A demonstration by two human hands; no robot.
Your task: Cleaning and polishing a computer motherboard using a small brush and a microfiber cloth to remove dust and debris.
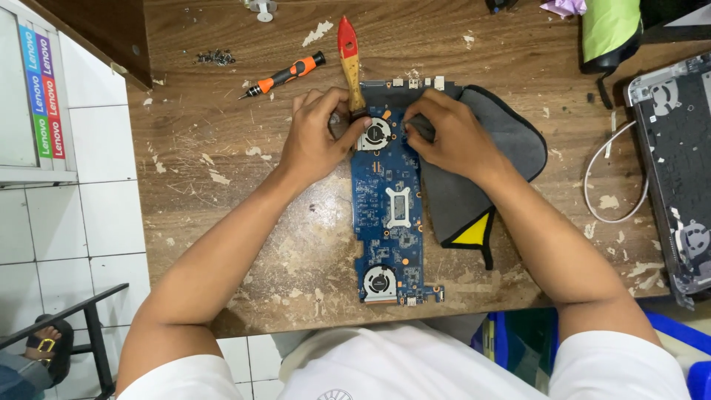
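Observation:
A long blue laptop circuit board [391, 211] lies on the worn wooden table [222, 185], partly on a grey cloth with black trim [500, 130]. It carries a small round fan at its far end [374, 134] and another at its near end [380, 282]. My left hand [318, 133] grips a paintbrush with a wooden shaft and red handle tip [348, 55], bristles down by the far fan. My right hand [448, 133] presses on the board's far right edge and the cloth, fingers pinched at the board.
An orange and black screwdriver [285, 74] lies left of the brush, with a small pile of screws [215, 57] further left. An opened laptop base [678, 170] and a white cable [607, 178] sit at right. A green and black object [611, 30] stands at top right.

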